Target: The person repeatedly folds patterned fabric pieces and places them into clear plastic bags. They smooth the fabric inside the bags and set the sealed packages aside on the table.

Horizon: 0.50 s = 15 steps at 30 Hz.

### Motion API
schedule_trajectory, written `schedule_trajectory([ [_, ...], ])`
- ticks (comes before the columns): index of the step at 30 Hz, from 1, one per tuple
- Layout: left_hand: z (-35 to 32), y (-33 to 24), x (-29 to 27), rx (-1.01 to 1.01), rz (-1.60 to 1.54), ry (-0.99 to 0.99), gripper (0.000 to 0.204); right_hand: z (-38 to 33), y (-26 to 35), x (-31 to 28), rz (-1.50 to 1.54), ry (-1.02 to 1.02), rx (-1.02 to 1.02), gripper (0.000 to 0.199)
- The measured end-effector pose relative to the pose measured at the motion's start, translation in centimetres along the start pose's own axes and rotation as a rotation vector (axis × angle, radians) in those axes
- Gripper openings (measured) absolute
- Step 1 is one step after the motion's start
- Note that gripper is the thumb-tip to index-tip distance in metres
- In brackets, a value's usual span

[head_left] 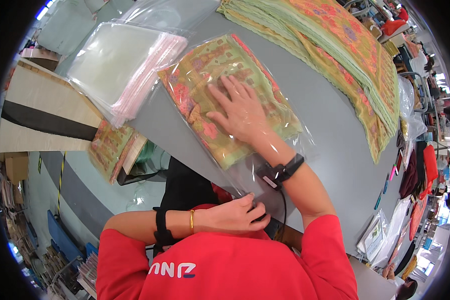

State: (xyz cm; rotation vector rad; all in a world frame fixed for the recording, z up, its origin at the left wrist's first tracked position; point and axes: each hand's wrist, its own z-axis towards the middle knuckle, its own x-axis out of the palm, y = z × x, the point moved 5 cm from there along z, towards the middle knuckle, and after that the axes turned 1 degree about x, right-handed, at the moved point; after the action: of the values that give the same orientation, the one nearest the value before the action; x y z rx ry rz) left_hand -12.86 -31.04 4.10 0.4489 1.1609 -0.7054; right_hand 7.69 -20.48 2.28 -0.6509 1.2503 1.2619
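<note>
A folded scarf (pixel 197 107), green and yellow with red flowers, lies flat inside a clear plastic bag (pixel 231 176) on the grey table. My right hand (pixel 240 110) rests flat on the scarf with its fingers spread. Glints of plastic cross the wrist, so the hand seems to be inside the bag. Close to my body, my left hand (pixel 235 214) is closed, thumb and forefinger pinching the bag's near open edge; its other fingers are curled.
A stack of clear bags (pixel 120 70) with pinkish edges lies at the table's far left. Unfolded patterned scarves (pixel 330 55) spread along the far right. A folded patterned cloth (pixel 107 150) sits on a chair at left. Pens (pixel 382 187) and packages (pixel 372 230) are at right.
</note>
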Motion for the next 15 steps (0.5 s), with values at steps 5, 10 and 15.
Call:
schedule_trajectory([
  [5, 0.6, 2.7, -3.0, 0.218, -0.39, -0.143, 0.024, 2.8, -2.6, 1.6, -0.018, -0.101, -0.031, 0.064],
  [10, -4.0, 20.3, -7.5, -0.333, 0.11, -0.391, 0.022, 7.8, -4.9, 3.7, -0.126, -0.114, 0.004, 0.062],
  [15, -11.0, 31.9, -3.8, -0.756, 0.014, -0.052, 0.062, 10.9, -5.3, 3.6, -0.114, -0.161, 0.005, 0.067],
])
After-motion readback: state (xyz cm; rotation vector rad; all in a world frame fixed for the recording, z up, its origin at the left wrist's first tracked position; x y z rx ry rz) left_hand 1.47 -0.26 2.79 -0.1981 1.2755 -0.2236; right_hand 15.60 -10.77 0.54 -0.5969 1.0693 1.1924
